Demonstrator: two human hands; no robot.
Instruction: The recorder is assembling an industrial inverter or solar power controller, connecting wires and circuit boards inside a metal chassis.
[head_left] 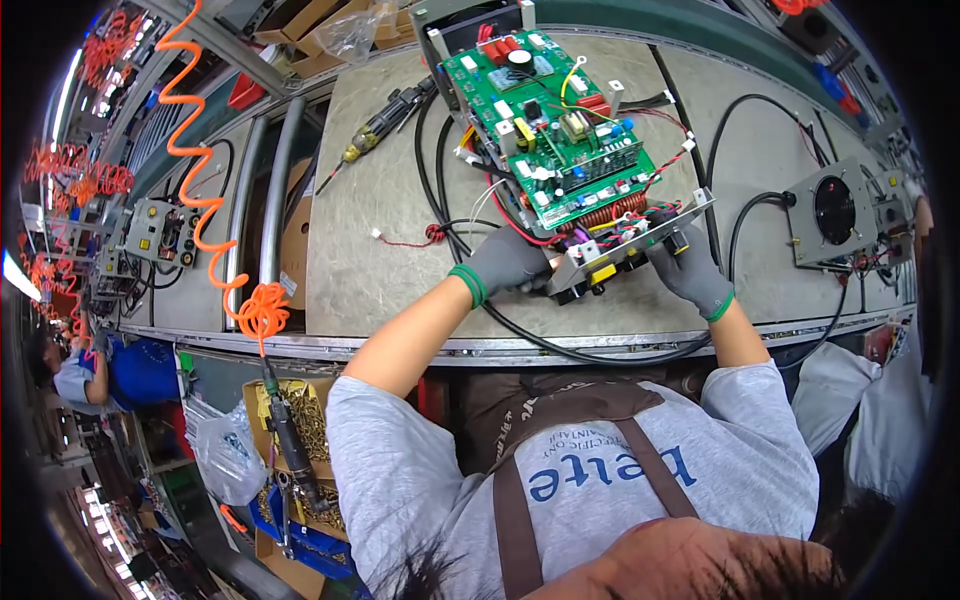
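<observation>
In grey gloves with green cuffs, my two hands grip a narrow metal panel at its opposite ends. My left hand closes round the left end, its fingertips partly hidden. At the right end, my right hand has its fingers bent around the panel near a black part. Coloured wires run from the panel's inner side toward a green circuit board on an open electrical unit. Beneath the board's near edge shows a copper coil. A black cable loops under my left forearm.
A power screwdriver lies left of the unit. Another screwdriver hangs from an orange coiled hose above screw boxes. Similar units stand right and left. A person in blue is at far left. Metal rollers border the worktop.
</observation>
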